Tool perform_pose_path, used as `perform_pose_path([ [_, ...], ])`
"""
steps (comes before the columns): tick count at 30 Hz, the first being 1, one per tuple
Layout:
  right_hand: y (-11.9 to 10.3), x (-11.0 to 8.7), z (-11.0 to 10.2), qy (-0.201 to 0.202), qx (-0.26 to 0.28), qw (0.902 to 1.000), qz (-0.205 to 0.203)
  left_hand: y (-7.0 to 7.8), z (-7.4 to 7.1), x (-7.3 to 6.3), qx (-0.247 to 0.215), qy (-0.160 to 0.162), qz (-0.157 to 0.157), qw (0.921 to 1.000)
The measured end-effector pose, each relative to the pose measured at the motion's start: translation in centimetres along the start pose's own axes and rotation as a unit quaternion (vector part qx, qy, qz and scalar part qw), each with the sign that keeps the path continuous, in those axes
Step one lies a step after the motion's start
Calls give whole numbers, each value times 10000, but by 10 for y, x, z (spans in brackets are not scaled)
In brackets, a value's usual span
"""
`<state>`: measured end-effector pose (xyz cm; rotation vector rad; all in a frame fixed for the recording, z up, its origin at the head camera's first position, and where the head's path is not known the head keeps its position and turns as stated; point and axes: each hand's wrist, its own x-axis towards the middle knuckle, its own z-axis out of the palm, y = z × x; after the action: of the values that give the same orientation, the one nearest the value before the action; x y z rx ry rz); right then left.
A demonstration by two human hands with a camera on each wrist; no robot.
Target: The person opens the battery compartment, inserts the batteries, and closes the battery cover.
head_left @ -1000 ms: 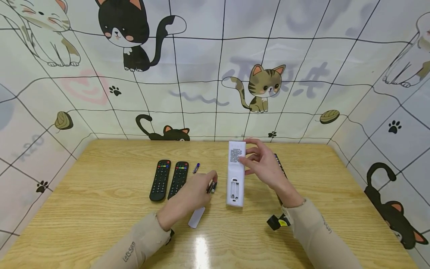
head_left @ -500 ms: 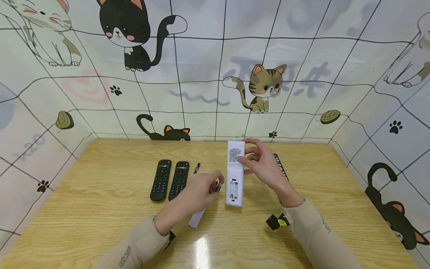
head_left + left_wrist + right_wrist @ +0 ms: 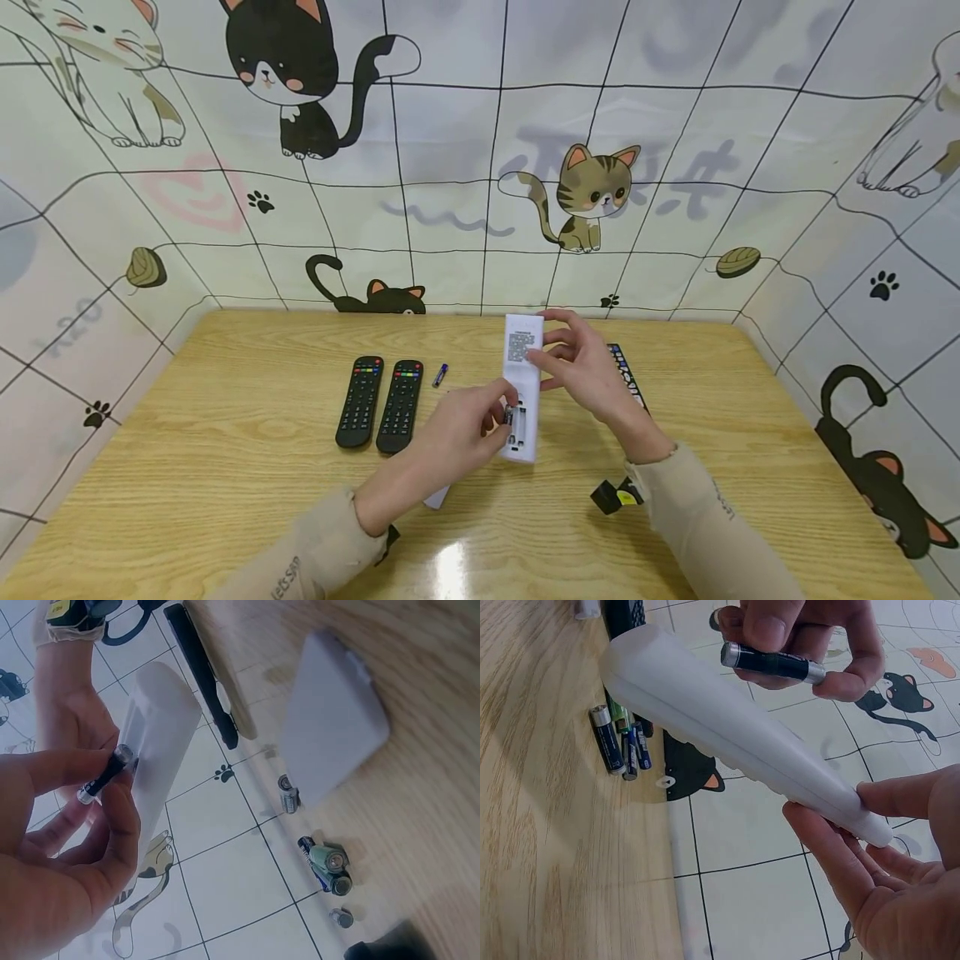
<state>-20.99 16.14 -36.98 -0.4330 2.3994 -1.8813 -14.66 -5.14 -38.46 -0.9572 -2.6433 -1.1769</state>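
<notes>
A white remote control [image 3: 522,383] is held back side up, its battery compartment [image 3: 517,425] uncovered. My right hand [image 3: 588,371] grips its far end between thumb and fingers. At the compartment, my left hand [image 3: 468,425] pinches a dark battery with silver ends [image 3: 105,774], which the right wrist view shows lengthwise just above the remote. The left fingers partly cover the compartment in the head view. On the table, the white battery cover [image 3: 330,712] lies mostly hidden under the left forearm in the head view.
Two black remotes [image 3: 360,402] lie side by side on the left. A small battery [image 3: 440,375] rests to their right, and several loose batteries [image 3: 607,739] show in the wrist views. Another dark remote [image 3: 628,375] lies behind the right wrist. Cat-print cloth [image 3: 450,167] borders the table.
My left hand has moved right with the battery, from over the table to the remote's compartment. The white remote, still in my right hand, has shifted slightly left.
</notes>
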Motion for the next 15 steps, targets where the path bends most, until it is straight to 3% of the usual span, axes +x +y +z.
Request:
perform_pose_path([
  [8, -2, -1, 2, 4, 44, 10000, -61, 0, 4, 1, 336, 182, 269, 9989],
  [15, -2, -1, 3, -9, 116, 9999, -76, 0, 6, 0, 485, 314, 295, 9979],
])
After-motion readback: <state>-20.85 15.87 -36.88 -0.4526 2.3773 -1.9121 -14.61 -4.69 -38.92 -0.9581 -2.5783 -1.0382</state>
